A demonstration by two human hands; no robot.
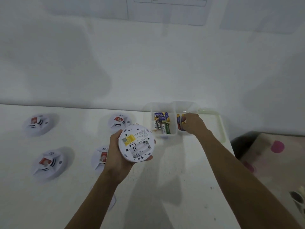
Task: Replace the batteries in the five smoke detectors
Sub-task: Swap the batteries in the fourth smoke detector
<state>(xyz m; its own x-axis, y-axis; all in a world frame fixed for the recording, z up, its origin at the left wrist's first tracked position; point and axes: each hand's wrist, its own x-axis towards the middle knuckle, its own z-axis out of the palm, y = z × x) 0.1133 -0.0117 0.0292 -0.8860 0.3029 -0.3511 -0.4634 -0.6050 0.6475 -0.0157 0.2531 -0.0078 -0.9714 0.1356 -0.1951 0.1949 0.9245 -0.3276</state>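
Two batteries [180,122] were pinched by the right hand [194,123], right of the upturned smoke detector [136,142] cradled in the left hand [117,152].

White table [189,187] against a pale wall [148,63]; a printed sheet [166,9], perhaps a form, hangs there.

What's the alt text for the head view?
The left hand holds a white smoke detector back side up, battery slots empty, while the right hand reaches into a clear tub of batteries. Four more detectors lie on the white table.
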